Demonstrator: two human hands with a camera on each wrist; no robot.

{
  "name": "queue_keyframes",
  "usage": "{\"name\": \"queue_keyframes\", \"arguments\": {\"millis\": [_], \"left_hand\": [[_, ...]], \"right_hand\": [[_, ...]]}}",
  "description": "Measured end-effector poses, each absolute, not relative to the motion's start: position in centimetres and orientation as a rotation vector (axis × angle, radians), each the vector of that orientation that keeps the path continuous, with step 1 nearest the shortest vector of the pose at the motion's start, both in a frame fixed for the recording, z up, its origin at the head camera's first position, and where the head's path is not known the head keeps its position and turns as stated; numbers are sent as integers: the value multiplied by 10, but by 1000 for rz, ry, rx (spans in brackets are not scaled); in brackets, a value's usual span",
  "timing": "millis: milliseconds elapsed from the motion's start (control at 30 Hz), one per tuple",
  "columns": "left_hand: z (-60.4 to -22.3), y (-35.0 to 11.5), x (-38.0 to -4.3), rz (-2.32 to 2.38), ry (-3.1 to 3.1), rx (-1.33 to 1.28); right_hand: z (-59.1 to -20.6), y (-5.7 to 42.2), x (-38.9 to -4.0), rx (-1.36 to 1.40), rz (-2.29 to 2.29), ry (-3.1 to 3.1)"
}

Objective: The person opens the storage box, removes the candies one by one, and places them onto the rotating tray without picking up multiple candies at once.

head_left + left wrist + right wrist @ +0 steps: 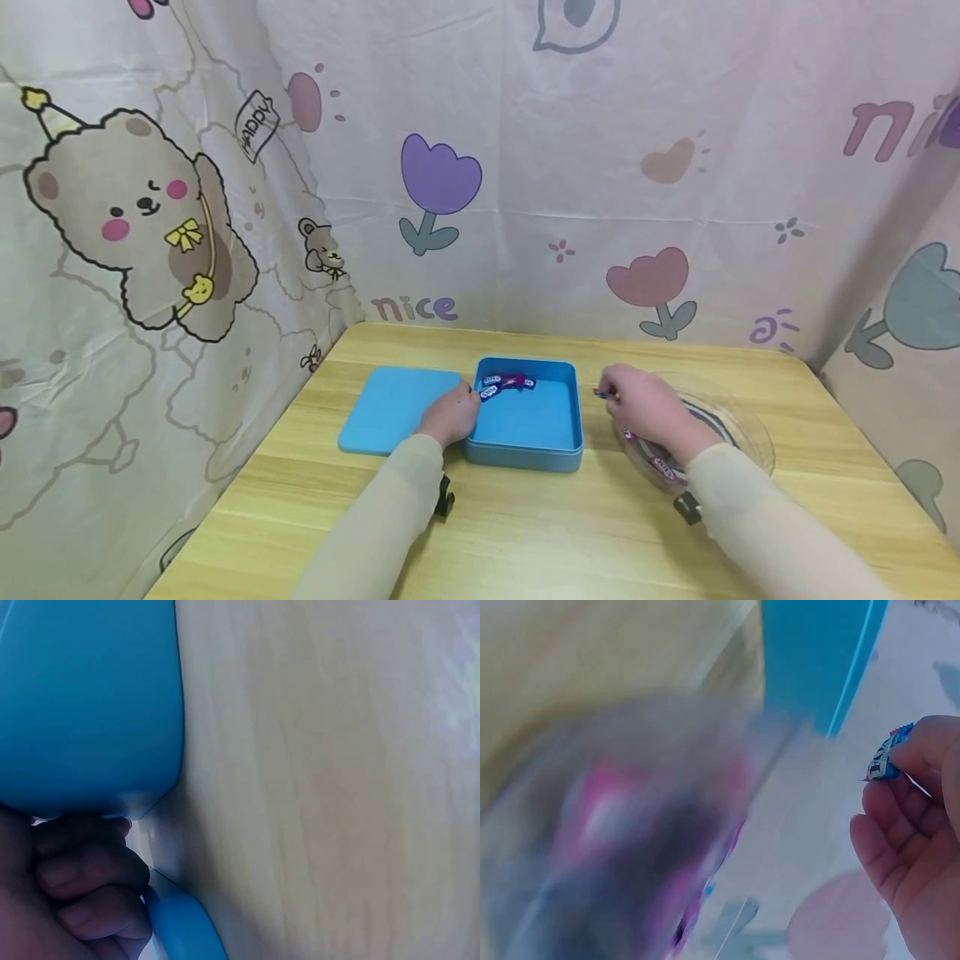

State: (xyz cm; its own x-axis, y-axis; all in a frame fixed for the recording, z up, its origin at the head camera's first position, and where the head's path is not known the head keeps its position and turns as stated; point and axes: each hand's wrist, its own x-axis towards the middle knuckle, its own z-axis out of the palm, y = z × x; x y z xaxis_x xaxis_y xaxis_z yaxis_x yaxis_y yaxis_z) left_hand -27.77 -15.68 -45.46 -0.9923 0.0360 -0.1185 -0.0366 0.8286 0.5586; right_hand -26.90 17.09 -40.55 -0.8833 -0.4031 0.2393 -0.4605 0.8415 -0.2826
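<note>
My left hand (450, 415) holds the left wall of a square blue box (525, 457) with its fingers curled; in the left wrist view the knuckles (97, 870) lie right against the box's side (90, 697). Several small wrapped candies (510, 382) in dark and purple wrappers lie inside the box, toward its back left. My right hand (652, 410) pinches one small blue-wrapped candy (889, 754) between thumb and forefinger, over the left side of a clear round dish (759, 442). More wrapped candies (663, 468) lie in that dish, partly hidden by the hand and forearm.
A flat light-blue lid (397, 408) lies on the wooden table (540, 533) left of the box, partly under my left hand in the head view. A printed cloth (540, 150) hangs behind the table and at both sides.
</note>
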Motion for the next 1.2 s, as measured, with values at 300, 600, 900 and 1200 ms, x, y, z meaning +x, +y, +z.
{"name": "queue_keyframes", "arguments": {"millis": [300, 600, 900, 1200], "left_hand": [[-453, -153, -277, 895, 2869, -15], [-452, -154, -277, 904, 2862, -25], [-455, -155, -276, 897, 2863, -1], [-454, -156, -278, 892, 2879, -12]], "right_hand": [[-413, 253, -254, 528, 534, -2940], [-428, 301, -247, 429, 528, -3099], [-447, 311, -247, 461, 499, -3087], [-441, 304, -245, 476, 437, -3104]]}}
